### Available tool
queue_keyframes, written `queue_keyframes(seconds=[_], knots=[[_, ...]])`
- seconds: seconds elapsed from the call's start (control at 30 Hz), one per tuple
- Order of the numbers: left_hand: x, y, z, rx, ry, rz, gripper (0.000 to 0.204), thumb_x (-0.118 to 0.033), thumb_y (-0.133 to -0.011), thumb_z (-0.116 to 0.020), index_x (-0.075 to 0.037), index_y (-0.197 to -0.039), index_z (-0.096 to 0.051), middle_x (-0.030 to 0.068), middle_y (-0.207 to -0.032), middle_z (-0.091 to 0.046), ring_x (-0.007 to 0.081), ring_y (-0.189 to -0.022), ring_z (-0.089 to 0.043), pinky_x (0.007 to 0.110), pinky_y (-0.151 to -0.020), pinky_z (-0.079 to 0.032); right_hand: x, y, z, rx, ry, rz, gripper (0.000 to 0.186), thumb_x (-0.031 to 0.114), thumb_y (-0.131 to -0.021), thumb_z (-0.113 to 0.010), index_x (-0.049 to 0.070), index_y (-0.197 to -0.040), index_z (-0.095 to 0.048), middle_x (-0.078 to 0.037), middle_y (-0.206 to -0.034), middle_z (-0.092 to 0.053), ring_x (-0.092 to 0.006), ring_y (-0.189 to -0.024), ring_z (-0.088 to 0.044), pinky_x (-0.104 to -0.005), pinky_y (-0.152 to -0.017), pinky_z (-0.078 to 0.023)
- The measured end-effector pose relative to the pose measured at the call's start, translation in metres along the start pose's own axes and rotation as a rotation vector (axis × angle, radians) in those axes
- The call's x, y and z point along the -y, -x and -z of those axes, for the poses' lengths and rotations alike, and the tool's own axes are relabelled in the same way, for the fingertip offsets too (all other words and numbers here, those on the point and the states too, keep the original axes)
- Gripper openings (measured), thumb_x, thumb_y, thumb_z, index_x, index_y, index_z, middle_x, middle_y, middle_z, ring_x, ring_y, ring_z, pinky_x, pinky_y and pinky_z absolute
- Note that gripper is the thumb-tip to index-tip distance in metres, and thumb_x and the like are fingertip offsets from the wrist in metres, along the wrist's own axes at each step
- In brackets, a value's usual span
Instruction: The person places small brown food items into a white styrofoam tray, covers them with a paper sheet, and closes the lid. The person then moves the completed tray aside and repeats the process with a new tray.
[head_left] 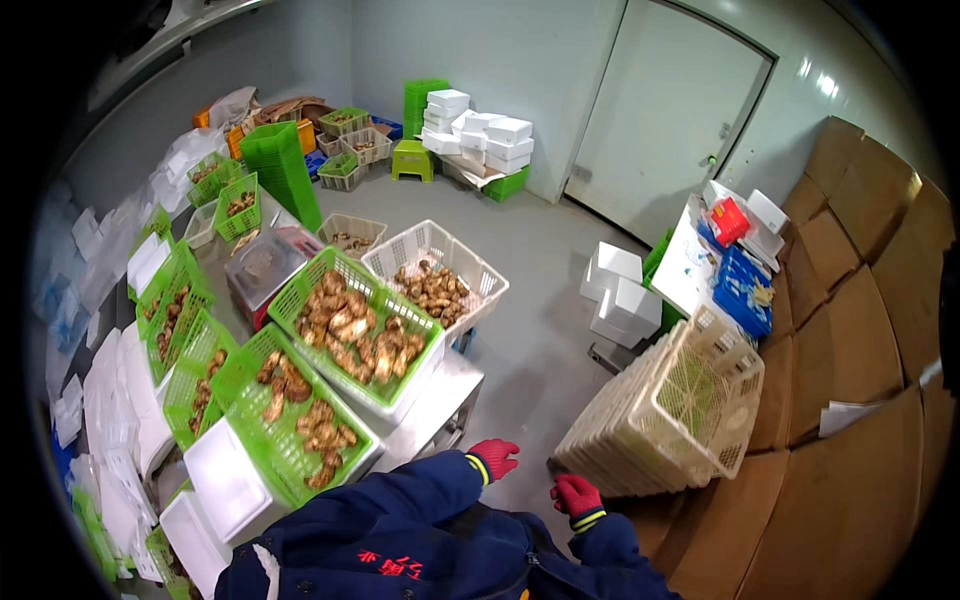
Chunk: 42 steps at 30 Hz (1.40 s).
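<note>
My left hand (pixel 493 459), in a red knitted glove, is held out in front of me with its fingers apart and nothing in it. Just left of it is the edge of a metal table (pixel 425 425). My right hand (pixel 576 494), gloved the same way, has its fingers curled in and no object shows in it. It hovers close to a tall stack of cream plastic crates (pixel 640 425), apart from them as far as I can see. On the table, a green basket (pixel 415 385) holds brown mushrooms (pixel 385 350), and a nearer green basket (pixel 245 385) holds further mushrooms (pixel 325 435).
A white crate (pixel 480 300) of small mushrooms sits at the table's far end. White foam boxes (pixel 625 310) stand beyond the crate stack, before a table with a blue basket (pixel 742 290). Cardboard boxes (pixel 840 330) line the right. A door (pixel 670 110) is at the back.
</note>
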<state>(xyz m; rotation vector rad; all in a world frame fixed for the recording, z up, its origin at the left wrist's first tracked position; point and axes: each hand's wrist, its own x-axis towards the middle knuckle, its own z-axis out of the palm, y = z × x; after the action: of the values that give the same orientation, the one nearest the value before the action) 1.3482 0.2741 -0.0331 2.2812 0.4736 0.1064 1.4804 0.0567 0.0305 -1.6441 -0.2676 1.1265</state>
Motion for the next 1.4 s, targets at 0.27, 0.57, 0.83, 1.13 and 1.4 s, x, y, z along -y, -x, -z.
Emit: queue_keyframes(seconds=[0.27,0.57,0.83,1.13,1.4], knots=[[0.039,-0.226,0.020,0.010,-0.115,0.139,0.037,-0.036,-0.081,-0.065,-0.016,-0.112,-0.065,0.0130,-0.109,-0.064,0.0363,-0.103,-0.057,0.046,-0.090,-0.047,0.126,-0.121,0.098,-0.096,-0.023,0.192,0.024,0.014,-0.090,-0.061,-0.003,-0.107,-0.062,-0.009,-0.074,-0.063,-0.0137,-0.056,-0.056,-0.0247,-0.052,-0.046],[0.239,-0.388,0.054,0.086,-0.205,0.215,0.020,-0.023,-0.080,-0.060,-0.014,-0.095,-0.070,0.0142,-0.100,-0.065,0.0335,-0.093,-0.063,0.043,-0.084,-0.051,0.301,-0.326,0.287,-0.328,0.135,0.422,0.021,0.013,-0.092,-0.058,0.000,-0.107,-0.061,-0.008,-0.073,-0.063,-0.0124,-0.055,-0.055,-0.0255,-0.049,-0.045],[0.349,-0.405,0.123,0.344,0.325,0.723,0.039,-0.036,-0.078,-0.066,-0.010,-0.106,-0.070,0.0154,-0.102,-0.069,0.0306,-0.100,-0.065,0.041,-0.090,-0.049,0.515,-0.563,0.175,0.039,0.348,0.584,0.016,0.007,-0.089,-0.061,0.000,-0.102,-0.066,-0.005,-0.077,-0.066,-0.0097,-0.064,-0.059,-0.0240,-0.059,-0.048],[0.404,-0.641,0.188,-0.286,0.344,1.047,0.042,-0.040,-0.074,-0.071,-0.012,-0.105,-0.071,0.0136,-0.101,-0.070,0.0307,-0.096,-0.066,0.041,-0.082,-0.053,0.596,-0.814,0.019,0.489,0.794,1.059,0.028,-0.001,-0.082,-0.061,0.003,-0.110,-0.064,-0.014,-0.098,-0.065,-0.0260,-0.082,-0.066,-0.0315,-0.070,-0.053],[0.465,-0.817,0.345,-0.382,0.309,1.010,0.036,-0.034,-0.079,-0.065,-0.015,-0.109,-0.067,0.0129,-0.101,-0.069,0.0312,-0.095,-0.065,0.039,-0.086,-0.052,0.697,-1.019,0.043,0.188,0.519,0.266,0.014,0.012,-0.084,-0.066,0.000,-0.089,-0.069,-0.007,-0.068,-0.065,-0.0147,-0.050,-0.059,-0.0263,-0.050,-0.047]])
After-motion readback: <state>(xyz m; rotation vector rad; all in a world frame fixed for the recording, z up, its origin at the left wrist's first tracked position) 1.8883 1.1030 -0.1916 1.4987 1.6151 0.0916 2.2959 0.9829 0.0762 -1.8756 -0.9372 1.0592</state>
